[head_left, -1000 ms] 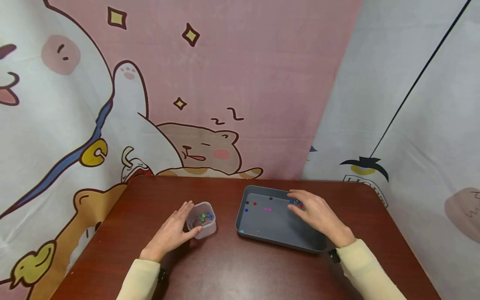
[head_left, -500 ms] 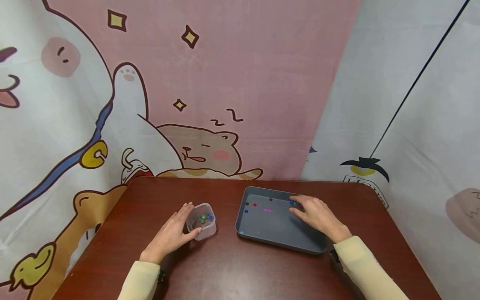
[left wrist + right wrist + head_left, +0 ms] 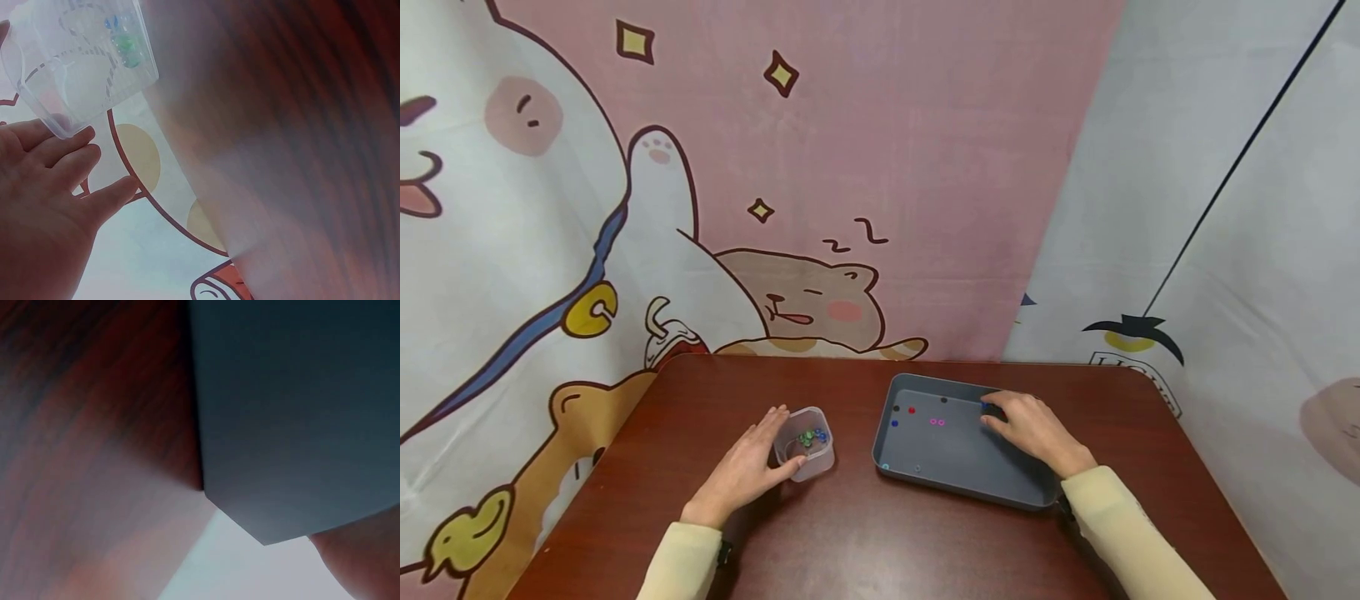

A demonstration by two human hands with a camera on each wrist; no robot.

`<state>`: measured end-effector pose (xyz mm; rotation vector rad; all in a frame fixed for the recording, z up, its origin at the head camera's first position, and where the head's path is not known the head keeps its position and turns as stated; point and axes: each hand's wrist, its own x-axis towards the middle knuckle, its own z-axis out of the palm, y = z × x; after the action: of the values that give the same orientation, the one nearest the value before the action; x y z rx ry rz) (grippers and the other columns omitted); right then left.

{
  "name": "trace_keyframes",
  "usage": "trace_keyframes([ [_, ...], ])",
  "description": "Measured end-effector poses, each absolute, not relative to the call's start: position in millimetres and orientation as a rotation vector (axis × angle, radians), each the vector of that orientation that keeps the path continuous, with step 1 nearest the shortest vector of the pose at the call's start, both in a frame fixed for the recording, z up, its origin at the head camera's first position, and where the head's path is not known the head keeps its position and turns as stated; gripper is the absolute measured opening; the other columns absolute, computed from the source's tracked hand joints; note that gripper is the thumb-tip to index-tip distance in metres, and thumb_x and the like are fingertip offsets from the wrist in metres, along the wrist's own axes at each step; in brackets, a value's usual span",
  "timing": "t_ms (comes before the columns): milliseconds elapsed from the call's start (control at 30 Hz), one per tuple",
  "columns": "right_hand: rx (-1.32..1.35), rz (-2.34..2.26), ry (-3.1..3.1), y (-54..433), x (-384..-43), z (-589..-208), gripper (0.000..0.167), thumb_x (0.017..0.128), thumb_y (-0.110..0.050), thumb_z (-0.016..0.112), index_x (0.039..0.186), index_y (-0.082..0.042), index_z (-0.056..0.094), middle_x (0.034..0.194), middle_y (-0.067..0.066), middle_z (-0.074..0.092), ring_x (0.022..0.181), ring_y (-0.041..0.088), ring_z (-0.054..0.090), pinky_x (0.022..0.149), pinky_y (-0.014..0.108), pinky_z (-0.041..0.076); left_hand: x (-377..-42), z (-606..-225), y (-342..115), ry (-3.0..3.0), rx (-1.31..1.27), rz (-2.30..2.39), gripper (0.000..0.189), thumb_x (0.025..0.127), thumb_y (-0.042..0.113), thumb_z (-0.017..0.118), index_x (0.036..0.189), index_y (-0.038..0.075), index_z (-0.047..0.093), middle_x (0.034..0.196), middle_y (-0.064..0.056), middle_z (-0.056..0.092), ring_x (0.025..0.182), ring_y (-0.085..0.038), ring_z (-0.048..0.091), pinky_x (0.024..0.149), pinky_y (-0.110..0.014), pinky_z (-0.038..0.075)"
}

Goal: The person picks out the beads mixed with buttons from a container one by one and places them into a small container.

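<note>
A small clear plastic container (image 3: 822,461) stands on the table, with green and blue beads (image 3: 808,436) inside it. My left hand (image 3: 737,471) holds it from the left, thumb at the near side and fingers along the far left. The left wrist view shows fingertips against the wall of the container (image 3: 62,103). Over the far right part of the shallow grey tray (image 3: 955,454), my right hand (image 3: 1037,427) reaches down with thumb and index finger apart. A blue bead (image 3: 985,406) shows at its index fingertip; the palm hides what lies beneath.
Scattered in the tray are a red bead (image 3: 912,410), a blue bead (image 3: 895,423), several dark beads and two pink rings (image 3: 937,422). Small rings lie near its front left corner. A printed cloth (image 3: 925,183) hangs behind the brown table (image 3: 850,533).
My right hand has lowered slightly and shifted left over the beads in the tray's far right, covering most of them. The left hand and the container have stayed in place.
</note>
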<state>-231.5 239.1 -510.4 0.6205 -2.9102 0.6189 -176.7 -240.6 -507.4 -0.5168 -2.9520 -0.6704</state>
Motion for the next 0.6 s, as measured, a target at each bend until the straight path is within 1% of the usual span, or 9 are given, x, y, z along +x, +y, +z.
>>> trace_keyframes([
  [400,0.630,0.553,-2.914,238.9,-236.1,-517.9,0.038,0.094,-0.022,0.079,0.124,0.000,0.072,0.123,0.017,0.071,0.114,0.034,0.068,0.094,0.054,0.054,-176.2,-507.1,-240.1,-2.938,-0.521,-0.666,0.090,0.090,0.056,0.075,0.154,-0.001,0.046,0.161,-0.019,0.041,0.151,-0.037,0.035,0.116,-0.062,0.032],
  [600,0.662,0.493,-2.922,236.6,-237.5,-518.5,0.037,0.094,-0.020,0.078,0.125,0.000,0.072,0.126,0.018,0.070,0.118,0.037,0.065,0.097,0.056,0.052,-176.5,-507.4,-239.8,-2.940,-0.518,-0.672,0.090,0.090,0.054,0.076,0.154,-0.001,0.045,0.161,-0.020,0.041,0.150,-0.038,0.035,0.116,-0.062,0.033],
])
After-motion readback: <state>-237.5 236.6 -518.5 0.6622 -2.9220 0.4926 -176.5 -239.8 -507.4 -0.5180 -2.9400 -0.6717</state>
